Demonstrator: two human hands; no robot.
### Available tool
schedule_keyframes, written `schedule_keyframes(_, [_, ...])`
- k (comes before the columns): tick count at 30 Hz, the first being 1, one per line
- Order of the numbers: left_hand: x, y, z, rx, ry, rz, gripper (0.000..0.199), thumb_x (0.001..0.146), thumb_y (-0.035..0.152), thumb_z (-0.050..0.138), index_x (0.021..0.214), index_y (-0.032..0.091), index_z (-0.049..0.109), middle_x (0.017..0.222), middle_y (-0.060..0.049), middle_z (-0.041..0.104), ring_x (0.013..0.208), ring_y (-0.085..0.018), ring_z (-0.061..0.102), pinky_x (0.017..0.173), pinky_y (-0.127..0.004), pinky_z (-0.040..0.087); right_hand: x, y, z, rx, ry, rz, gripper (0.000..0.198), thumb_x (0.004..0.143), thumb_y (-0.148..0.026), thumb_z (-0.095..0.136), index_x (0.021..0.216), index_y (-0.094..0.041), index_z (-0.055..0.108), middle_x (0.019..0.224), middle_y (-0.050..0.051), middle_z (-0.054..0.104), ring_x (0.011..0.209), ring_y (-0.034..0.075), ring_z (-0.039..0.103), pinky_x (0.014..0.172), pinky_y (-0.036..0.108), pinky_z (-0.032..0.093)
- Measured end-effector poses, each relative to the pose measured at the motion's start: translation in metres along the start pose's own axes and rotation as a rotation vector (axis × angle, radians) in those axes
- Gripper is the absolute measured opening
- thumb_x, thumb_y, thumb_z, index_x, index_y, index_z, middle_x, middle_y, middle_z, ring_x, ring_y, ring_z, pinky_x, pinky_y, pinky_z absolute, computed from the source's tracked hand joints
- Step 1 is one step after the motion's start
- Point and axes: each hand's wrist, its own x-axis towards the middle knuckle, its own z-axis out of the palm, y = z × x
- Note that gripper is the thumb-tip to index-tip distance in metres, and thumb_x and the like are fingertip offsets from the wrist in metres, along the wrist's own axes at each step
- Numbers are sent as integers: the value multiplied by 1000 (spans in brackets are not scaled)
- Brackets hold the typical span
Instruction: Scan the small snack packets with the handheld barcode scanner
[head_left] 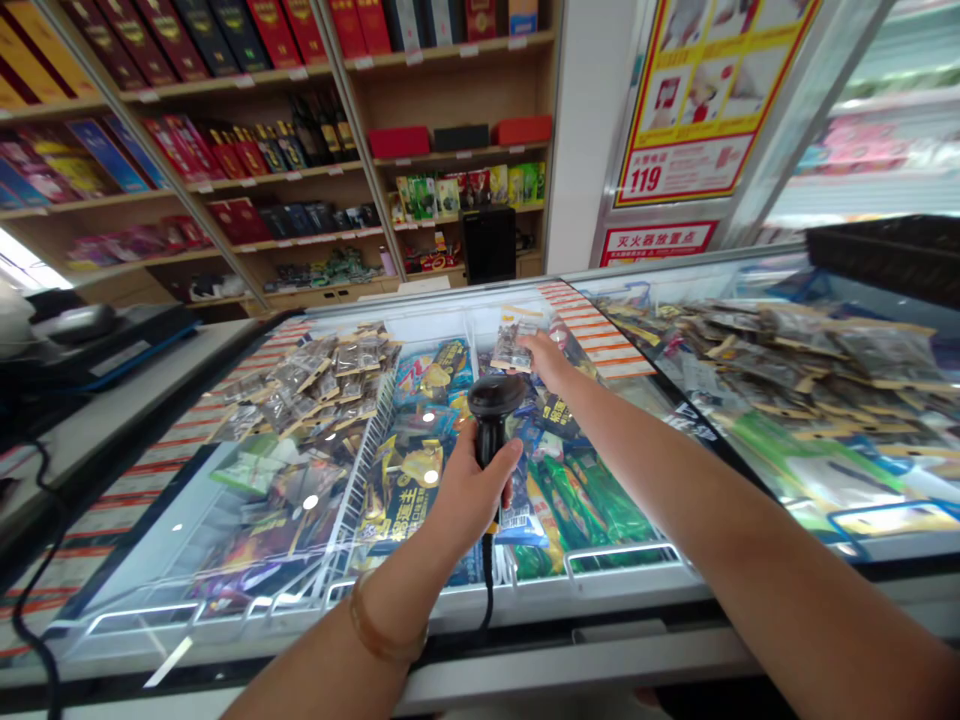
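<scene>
My left hand grips the handle of a black barcode scanner, held upright over the open chest freezer, its cable hanging down to the front rim. My right hand reaches farther in and holds a clear packet with a yellow header at the back of the middle section. Below both hands lie colourful frozen snack packs, divided by white wire baskets.
Glass lids cover the freezer's left and right parts, showing more packets beneath. A counter with a dark device stands at left. Shelves of boxed goods line the back wall; a fridge door is at right.
</scene>
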Motion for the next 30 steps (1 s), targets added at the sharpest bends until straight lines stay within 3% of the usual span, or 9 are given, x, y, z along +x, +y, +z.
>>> schedule_keyframes(3, [-2, 4, 2, 71, 11, -31, 40, 76, 50, 75, 93, 25, 49, 47, 8, 50, 37, -12, 45, 42, -23, 35, -1, -2, 0, 26, -17, 36, 32, 77, -40, 65, 103, -21, 66, 87, 4, 74, 82, 25, 71, 71, 38, 59])
schedule_keyframes(9, [-3, 7, 4, 112, 8, -49, 38, 75, 44, 75, 99, 25, 51, 46, 9, 47, 37, -12, 45, 41, -24, 35, -6, -5, -1, 37, -96, 40, 39, 67, -45, 77, 97, -20, 68, 92, 6, 76, 85, 25, 72, 78, 39, 57])
schedule_keyframes(24, [-6, 12, 5, 142, -40, -62, 40, 79, 41, 71, 108, 22, 49, 49, 11, 46, 39, -10, 44, 43, -23, 35, -5, -1, -2, -63, -116, -6, 45, 70, -56, 75, 96, -19, 70, 86, 5, 74, 83, 24, 69, 76, 35, 53])
schedule_keyframes(30, [-6, 11, 5, 159, -37, -52, 37, 80, 40, 70, 104, 23, 48, 49, 11, 46, 39, -11, 44, 43, -23, 36, -5, 1, -5, -183, -90, -10, 44, 71, -54, 72, 96, -17, 70, 77, 3, 70, 71, 19, 62, 65, 29, 47])
